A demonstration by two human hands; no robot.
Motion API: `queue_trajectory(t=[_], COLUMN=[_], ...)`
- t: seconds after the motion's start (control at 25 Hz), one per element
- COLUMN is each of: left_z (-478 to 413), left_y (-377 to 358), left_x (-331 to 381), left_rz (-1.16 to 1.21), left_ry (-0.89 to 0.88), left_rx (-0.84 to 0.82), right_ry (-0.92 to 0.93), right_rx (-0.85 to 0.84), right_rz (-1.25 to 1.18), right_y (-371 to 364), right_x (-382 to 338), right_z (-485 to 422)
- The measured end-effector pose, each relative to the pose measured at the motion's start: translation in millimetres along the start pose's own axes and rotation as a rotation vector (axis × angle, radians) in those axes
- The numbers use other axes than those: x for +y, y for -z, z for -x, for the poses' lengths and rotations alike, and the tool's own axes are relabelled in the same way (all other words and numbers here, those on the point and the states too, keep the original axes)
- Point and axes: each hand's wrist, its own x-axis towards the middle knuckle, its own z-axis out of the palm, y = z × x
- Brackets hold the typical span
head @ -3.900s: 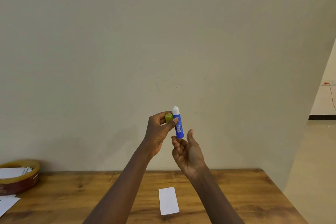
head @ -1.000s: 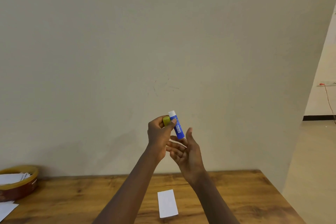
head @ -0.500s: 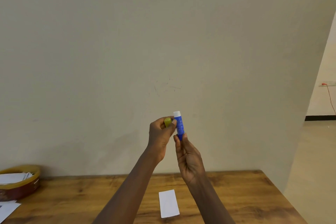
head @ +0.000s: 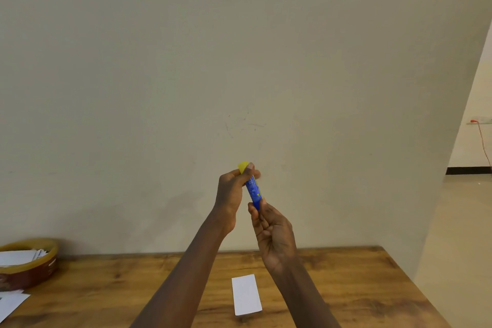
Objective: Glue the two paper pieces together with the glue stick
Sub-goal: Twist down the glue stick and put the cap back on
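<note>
I hold a blue glue stick (head: 253, 190) upright in the air in front of the wall. My right hand (head: 271, 229) pinches its lower end. My left hand (head: 233, 192) grips the yellow cap (head: 243, 167), which sits on the stick's top end. The white tip is hidden under the cap and my fingers. Below my hands, a white paper rectangle (head: 246, 294) lies flat on the wooden table (head: 346, 287). I cannot tell whether it is one piece or two stacked.
A round brown and yellow container (head: 29, 263) with white paper slips stands at the table's left end. More white paper (head: 10, 303) lies in front of it. The table's right edge drops to a pale floor (head: 458, 247).
The white glue tip retracted into the tube over the earlier frames. My left hand has now brought the yellow cap over the top of the stick, covering the tip.
</note>
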Motion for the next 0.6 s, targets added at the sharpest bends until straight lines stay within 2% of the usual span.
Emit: queue_trajectory(t=[0.28,0.6], left_z=[-2,-14], left_y=[-5,2], left_x=[-18,-23], left_rz=[0.129,0.152], left_ry=[-0.028,-0.005], left_rx=[0.083,0.05], right_ry=[0.044,0.038], right_rx=[0.072,0.104], right_rz=[0.042,0.012], right_y=[-9,-16], right_x=[10,14], right_z=[3,-4])
